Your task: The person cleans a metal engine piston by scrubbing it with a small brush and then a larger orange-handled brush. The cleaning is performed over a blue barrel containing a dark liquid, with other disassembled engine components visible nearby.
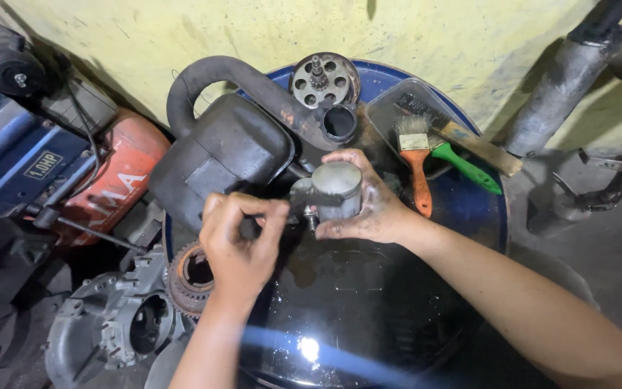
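My right hand [368, 209] grips a small grey metal cylinder [337, 186], an engine part with a fitting on its left side, above the dark oily top of a blue drum [469, 209]. My left hand [242, 245] is pinched closed just left of it, fingertips at the small fitting [304, 209]; what it pinches is too small to make out. Both hands are smeared with grease.
A black air-box with a curved hose [224, 137] and a round perforated metal disc [324, 79] sit at the drum's back. A clear tray [397, 101] holds several brushes. An engine casing [116, 324] and a clutch ring [190, 277] lie lower left. Metal tubes [563, 79] lean right.
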